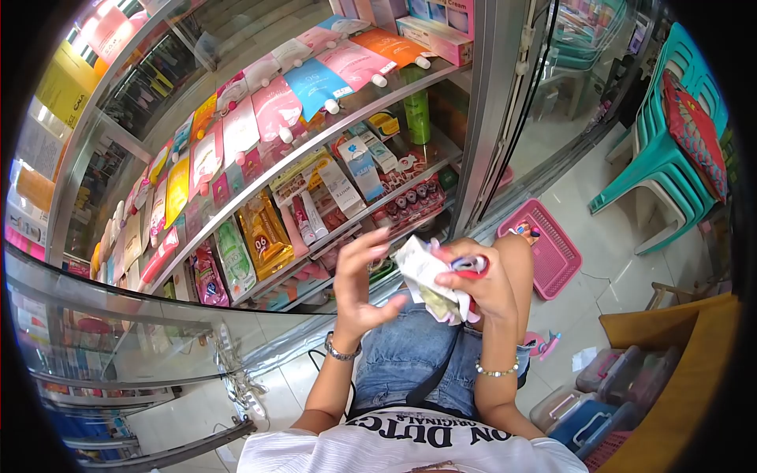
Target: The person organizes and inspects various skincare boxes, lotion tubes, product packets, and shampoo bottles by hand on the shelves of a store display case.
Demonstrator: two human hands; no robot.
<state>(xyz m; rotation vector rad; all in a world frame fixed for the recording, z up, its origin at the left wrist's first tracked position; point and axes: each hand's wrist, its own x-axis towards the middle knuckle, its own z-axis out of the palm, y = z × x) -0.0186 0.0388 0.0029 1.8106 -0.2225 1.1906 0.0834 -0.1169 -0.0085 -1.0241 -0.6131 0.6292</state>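
My right hand (473, 284) is closed round a crumpled white bundle (430, 276) with greenish and pinkish parts, held above my lap. Something with red and dark loops shows between the fingers, too small to name. My left hand (364, 280), slightly blurred, is raised just left of the bundle. Its fingers and thumb are spread, and nothing is in it. A watch (341, 348) is on the left wrist and a beaded bracelet (498, 371) on the right one.
A glass display case (268, 177) with packets and boxes stands close in front. On the right are a pink basket (561, 256), stacked green chairs (670, 169), a red cushion (694, 130), lidded boxes (583, 418) and a wooden edge (694, 378).
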